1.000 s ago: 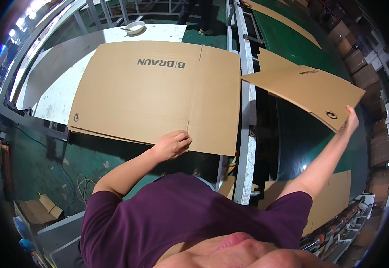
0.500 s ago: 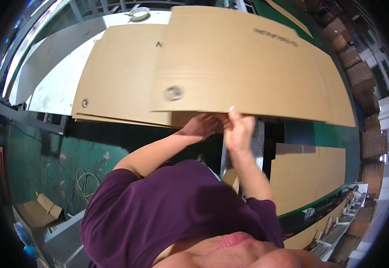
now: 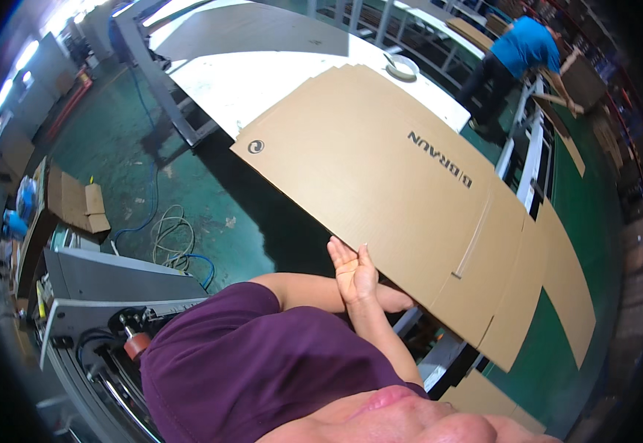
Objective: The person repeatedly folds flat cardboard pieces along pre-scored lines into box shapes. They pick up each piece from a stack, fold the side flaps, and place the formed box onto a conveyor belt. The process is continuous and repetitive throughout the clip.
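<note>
— Looking at the middle of the frame: what is lying there?

— A big flat sheet of cardboard [image 3: 403,192] is stretching from the upper middle down toward the lower right. It is an unfolded box blank, plain brown, with crease lines and short slots marking off flaps at its lower-right end, a round dark mark near its upper-left corner and dark printing running along its middle. At least one more sheet seems to be lying under it, edges showing at the lower right.

— Where is it resting?

— Its upper part is lying over a white table [image 3: 262,74] in the upper middle; the rest is hanging out over the green floor [image 3: 211,199] and a metal frame at the right.

— And the hands?

— One hand [image 3: 352,272] is showing at the centre, just below the sheet's near edge, palm open, fingers straight and together, pressing against that edge rather than closing round it. Whether it is the left or right, I cannot tell. The other hand [image 3: 399,299] is reaching under the sheet just to the right; its fingers are hidden, so its grip is not showing.

— Anything else around?

— A roll of tape [image 3: 401,67] is sitting on the table above the sheet. A person in a blue shirt [image 3: 517,55] is bending at the upper right. Coiled cables [image 3: 170,240] are lying on the floor at the left, with flattened cardboard scraps [image 3: 78,207] further left.
</note>
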Available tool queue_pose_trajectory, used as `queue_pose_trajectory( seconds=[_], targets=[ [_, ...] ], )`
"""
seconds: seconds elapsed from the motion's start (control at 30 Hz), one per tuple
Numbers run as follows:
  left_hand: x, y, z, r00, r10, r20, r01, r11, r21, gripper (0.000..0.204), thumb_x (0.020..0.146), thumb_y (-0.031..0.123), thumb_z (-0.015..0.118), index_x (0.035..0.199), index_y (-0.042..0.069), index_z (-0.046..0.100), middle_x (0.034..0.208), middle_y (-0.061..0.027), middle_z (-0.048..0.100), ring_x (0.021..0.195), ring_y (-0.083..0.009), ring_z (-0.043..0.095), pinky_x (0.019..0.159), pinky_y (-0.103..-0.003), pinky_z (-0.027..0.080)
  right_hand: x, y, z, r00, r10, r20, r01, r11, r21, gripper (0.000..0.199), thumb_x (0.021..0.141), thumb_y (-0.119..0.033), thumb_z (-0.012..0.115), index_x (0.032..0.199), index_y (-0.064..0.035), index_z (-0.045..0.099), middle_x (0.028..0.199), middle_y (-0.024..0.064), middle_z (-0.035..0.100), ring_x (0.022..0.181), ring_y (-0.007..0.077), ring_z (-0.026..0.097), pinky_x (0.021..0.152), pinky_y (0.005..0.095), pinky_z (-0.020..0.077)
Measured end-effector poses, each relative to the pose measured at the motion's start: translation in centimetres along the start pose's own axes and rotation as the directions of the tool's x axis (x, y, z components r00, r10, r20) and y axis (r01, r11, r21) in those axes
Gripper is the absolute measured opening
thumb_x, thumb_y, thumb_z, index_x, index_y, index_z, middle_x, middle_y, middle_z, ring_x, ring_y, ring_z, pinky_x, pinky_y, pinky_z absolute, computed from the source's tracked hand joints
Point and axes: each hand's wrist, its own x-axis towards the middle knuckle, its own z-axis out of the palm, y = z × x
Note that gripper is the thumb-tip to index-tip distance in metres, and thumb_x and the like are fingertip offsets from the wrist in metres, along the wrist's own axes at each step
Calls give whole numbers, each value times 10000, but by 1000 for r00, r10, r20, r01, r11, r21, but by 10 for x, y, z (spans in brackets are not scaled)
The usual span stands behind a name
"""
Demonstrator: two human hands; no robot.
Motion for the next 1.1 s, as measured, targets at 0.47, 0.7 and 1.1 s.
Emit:
queue_pose_trajectory(
  seconds=[0.47, 0.7, 1.1],
  targets=[
    [-29, 58, -128, 772, -284, 569, 571, 702, -425, 167, 841, 140, 599, 756, -3, 615, 698, -130, 623, 693, -269, 607, 659, -371, 458, -30, -77, -35, 873, 457, 170, -342, 822, -456, 416, 1010, -262, 395, 1277, 55, 428, 1281, 252, 504, 1176, 338, 519, 1026, 437, 420],
    [55, 47, -59, 970, -196, 147, 213, 970, -114, 499, 703, 276, 748, 1153, 144, 575, 1280, -129, 496, 1273, -341, 390, 1024, -529, 330, -143, -289, -101, 822, -568, 44, 335, 420, -844, 339, 904, -124, 592, 1204, 20, 526, 1090, 130, 600, 935, 223, 618, 811, 372, 515],
    [51, 20, -55, 993, -116, 7, 116, 993, -23, 236, 676, 60, 714, 866, 53, 573, 1058, -97, 590, 1109, -302, 560, 952, -407, 482, -212, -423, -202, 756, -651, -66, 192, 316, -929, 400, 806, -10, 635, 1186, 48, 527, 1104, 117, 617, 968, 167, 595, 863, 310, 474]
  ],
)
